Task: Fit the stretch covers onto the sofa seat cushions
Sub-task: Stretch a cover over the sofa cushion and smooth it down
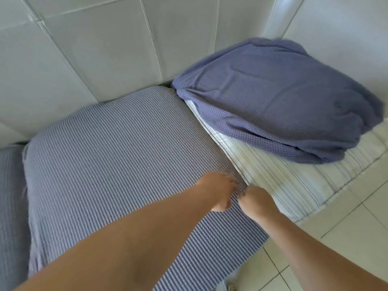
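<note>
Middle seat cushion (pixel 117 148) is dressed, its ribbed blue stretch cover pulled taut across the top, and both hands are down at its right edge, right where it meets the neighbouring cushion. The left hand (pixel 218 191) has its fingers curled and bunching the ribbed fabric at the seam; the right hand (pixel 255 201) is balled up just beside it, fingers curled under (whether it really has cloth pinched I cannot tell from here). To my eye this is the tucking-in stage for this cushion. What's left is plain: the striped white cushion (pixel 289 181) on the right is bare, with a loose blue cover (pixel 279 97) lying crumpled on top of it, back against the white sofa backrest (pixel 94 49). At the far left another covered cushion (pixel 10 206) peeks in. So roughly two on, one to go. No containers anywhere in sight, just the tiled floor (pixel 346 227) below.
</note>
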Available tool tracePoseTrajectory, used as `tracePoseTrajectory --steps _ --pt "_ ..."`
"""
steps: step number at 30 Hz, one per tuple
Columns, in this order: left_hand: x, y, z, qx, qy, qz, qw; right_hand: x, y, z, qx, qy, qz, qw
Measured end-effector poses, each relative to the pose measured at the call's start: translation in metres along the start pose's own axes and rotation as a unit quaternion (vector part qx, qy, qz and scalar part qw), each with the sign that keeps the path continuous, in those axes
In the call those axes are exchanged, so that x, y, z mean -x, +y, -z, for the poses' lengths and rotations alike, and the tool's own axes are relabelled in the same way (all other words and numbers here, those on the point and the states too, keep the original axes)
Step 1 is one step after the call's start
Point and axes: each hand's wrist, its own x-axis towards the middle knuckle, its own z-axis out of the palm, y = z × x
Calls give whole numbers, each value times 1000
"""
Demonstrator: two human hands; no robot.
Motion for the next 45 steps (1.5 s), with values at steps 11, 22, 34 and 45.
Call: tracePoseTrajectory --steps 11,22,34,45 --pt "117 -50 -55 7 23 89 996 40 -83 -58 121 -8 146 982" --pt "261 -101 -134 168 98 466 863 97 -196 -130 143 -21 369 918" --pt "351 -135 -185 348 143 634 676 169 -287 -230 167 -28 460 871" --pt "371 -170 -196 340 121 594 719 187 -344 -268 194 -5 376 906"
